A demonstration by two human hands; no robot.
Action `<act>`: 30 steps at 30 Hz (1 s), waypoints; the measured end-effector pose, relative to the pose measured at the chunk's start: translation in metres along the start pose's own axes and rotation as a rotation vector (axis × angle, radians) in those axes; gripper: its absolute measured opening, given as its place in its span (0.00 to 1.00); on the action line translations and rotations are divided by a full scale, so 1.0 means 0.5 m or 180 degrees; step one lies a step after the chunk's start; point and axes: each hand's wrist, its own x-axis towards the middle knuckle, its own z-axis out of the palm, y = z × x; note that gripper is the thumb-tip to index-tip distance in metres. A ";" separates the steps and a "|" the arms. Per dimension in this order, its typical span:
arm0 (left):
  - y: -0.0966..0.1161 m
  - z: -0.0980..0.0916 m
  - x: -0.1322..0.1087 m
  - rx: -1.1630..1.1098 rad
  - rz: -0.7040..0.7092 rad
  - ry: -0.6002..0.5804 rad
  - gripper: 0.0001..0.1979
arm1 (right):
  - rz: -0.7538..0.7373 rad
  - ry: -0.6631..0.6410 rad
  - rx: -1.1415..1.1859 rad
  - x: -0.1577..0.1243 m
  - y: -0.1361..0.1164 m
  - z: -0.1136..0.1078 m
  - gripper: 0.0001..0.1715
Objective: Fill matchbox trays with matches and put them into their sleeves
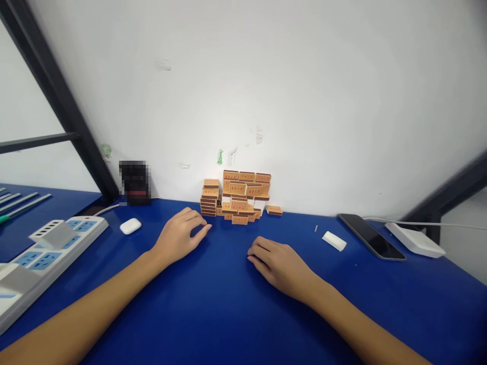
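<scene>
Small orange-and-brown matchboxes (pixel 246 189) are piled against the wall in several layers, some of them standing on edge. At the pile's left end, more matchboxes form a neat upright stack (pixel 209 200). My left hand (pixel 181 234) rests on the blue table just in front of that stack, thumb apart from the fingers, holding nothing that I can see. Lower and to the right, my right hand (pixel 281 263) lies palm down with its fingers loosely bent. It appears to hold nothing and is apart from the boxes. One single matchbox (pixel 274 210) lies flat right of the pile.
At left are a white power strip (pixel 91 230) with plugs, a white earbud case (pixel 130 226) and a blurred black object (pixel 135 182). To the right lie a small white piece (pixel 334 241), a phone (pixel 371 236) and a white box (pixel 414 239) beside a cable.
</scene>
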 end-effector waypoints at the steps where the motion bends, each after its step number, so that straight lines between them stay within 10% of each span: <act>1: 0.001 0.000 0.000 0.0009 0.0020 -0.0003 0.12 | 0.0009 0.0028 0.0028 0.000 0.002 0.000 0.11; 16: 0.000 0.007 -0.003 0.0029 0.0123 0.0120 0.10 | 0.0128 0.0201 0.0381 -0.003 0.026 0.013 0.10; 30: -0.001 0.005 0.037 0.0614 -0.1315 0.0711 0.26 | 0.0480 0.0490 0.0370 -0.009 0.079 0.003 0.07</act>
